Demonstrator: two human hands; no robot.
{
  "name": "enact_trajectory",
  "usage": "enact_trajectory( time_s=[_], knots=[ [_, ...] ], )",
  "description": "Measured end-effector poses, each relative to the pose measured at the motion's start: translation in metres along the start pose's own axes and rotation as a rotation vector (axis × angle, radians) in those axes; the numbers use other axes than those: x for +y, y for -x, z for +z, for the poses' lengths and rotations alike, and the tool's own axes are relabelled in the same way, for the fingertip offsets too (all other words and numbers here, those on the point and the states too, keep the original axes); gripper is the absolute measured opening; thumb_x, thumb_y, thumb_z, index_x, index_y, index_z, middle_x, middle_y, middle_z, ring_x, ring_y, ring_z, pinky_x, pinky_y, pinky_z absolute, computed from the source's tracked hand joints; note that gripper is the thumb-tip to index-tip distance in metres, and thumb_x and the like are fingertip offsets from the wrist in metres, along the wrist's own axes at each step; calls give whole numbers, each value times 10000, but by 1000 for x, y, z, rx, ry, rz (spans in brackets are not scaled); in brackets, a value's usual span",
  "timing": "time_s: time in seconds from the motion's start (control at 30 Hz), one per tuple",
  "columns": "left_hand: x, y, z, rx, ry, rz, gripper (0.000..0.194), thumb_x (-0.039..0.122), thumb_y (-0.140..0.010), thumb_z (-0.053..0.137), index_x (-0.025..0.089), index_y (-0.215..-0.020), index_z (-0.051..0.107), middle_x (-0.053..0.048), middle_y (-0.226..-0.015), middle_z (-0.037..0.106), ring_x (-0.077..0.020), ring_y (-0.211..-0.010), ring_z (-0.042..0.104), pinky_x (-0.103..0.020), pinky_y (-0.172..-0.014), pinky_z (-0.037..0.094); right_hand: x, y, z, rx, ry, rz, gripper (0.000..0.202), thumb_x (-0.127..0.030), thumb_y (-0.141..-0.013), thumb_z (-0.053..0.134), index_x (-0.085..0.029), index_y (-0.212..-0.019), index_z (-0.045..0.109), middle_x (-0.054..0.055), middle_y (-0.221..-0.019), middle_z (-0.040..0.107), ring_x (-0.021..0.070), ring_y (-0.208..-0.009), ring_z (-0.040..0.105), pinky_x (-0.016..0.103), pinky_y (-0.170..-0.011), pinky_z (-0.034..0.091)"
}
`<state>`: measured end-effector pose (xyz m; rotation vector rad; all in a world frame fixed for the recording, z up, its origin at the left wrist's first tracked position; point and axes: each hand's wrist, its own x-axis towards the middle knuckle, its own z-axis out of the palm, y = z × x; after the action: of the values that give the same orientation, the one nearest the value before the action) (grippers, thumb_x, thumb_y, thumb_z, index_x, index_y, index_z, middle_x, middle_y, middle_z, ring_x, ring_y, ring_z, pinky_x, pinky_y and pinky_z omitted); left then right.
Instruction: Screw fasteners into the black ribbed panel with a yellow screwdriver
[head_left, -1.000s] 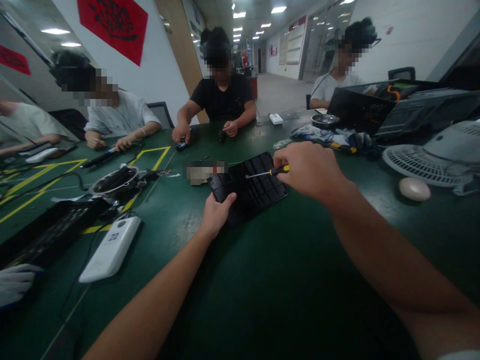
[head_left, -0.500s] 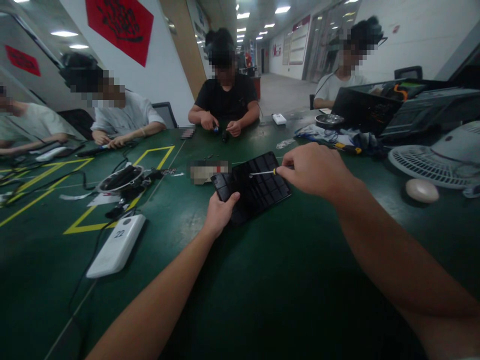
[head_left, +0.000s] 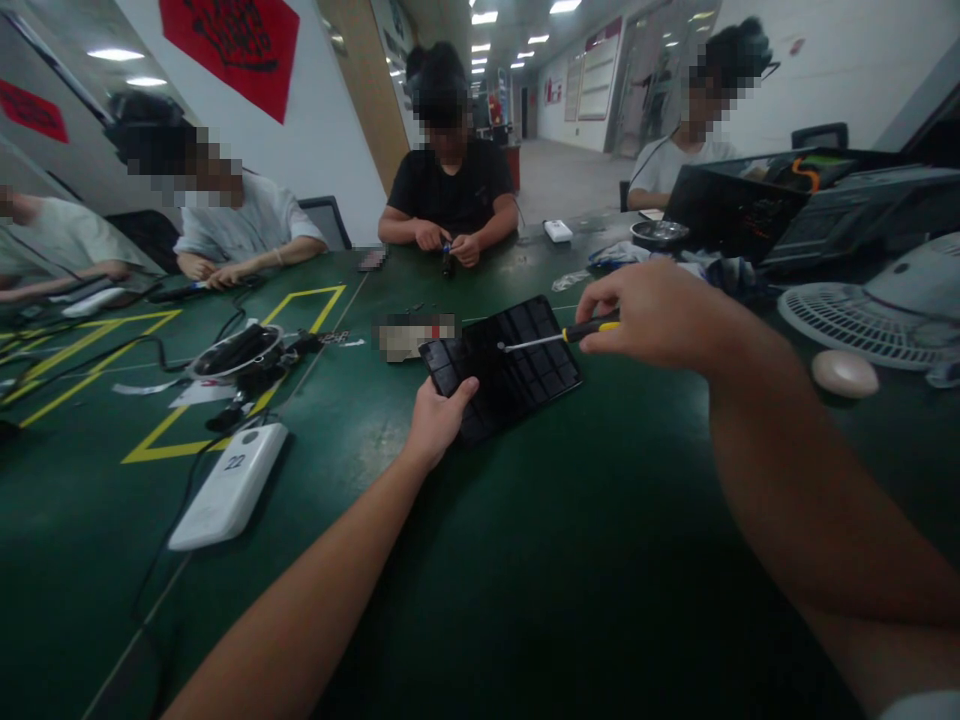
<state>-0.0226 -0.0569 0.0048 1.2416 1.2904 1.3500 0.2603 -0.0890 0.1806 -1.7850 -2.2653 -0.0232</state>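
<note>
My left hand [head_left: 442,418] grips the near left corner of a flat black plastic case [head_left: 525,375] divided into compartments, thumb on top. The case is held tilted over the green table. In my right hand [head_left: 645,315] is a screwdriver [head_left: 592,327] with a black and yellow handle, my fingers closed round it. Its metal shaft points left across the case, and a small bright piece [head_left: 501,346] shows at the tip. Whether the tip touches the case I cannot tell. Just behind the case lies a blurred box [head_left: 409,338].
A white power bank [head_left: 229,485] marked 22 lies left with a cable. Beyond it are a round metal-rimmed dish [head_left: 236,352] and yellow tape. On the right are a white fan [head_left: 847,320], a pale oval object [head_left: 845,373] and an open laptop [head_left: 731,215]. Several people sit around the table.
My right hand has shifted its hold on the screwdriver, so more of the handle now shows and it tilts up to the right. The left hand keeps holding the case.
</note>
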Motion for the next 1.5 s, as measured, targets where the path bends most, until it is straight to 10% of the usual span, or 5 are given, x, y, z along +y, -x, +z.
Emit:
enact_trajectory(
  time_s=[1.5],
  knots=[
    [-2, -2, -3, -9, -5, -18, 573, 486, -746, 926, 179, -1198, 754, -148, -1203, 821, -352, -1143, 775, -551, -1102, 585, -19, -2, 16, 137, 98, -39, 261, -252, -910, 755, -324, -1117, 895, 74, -1213, 819, 355, -1100, 729, 441, -834, 504]
  ],
)
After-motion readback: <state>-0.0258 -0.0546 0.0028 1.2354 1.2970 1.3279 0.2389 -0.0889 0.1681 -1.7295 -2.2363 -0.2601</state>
